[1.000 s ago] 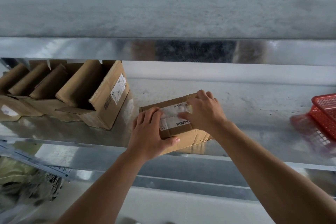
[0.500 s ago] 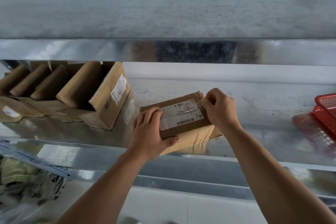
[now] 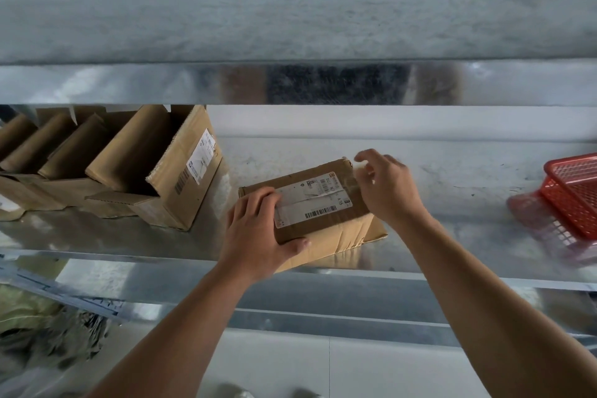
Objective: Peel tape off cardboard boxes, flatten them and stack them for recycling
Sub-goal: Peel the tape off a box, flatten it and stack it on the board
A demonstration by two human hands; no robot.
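A small brown cardboard box (image 3: 323, 182) sits at the front edge of a grey metal shelf (image 3: 452, 213), between a row of opened cardboard boxes (image 3: 129, 165) on its left and a red plastic basket (image 3: 571, 191) far right.

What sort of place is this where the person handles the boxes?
Probably a storeroom or packing area. A shiny metal rack shelf carries a row of opened brown cardboard boxes with shipping labels, a red plastic mesh basket, and the sealed brown labelled box under the left hand.
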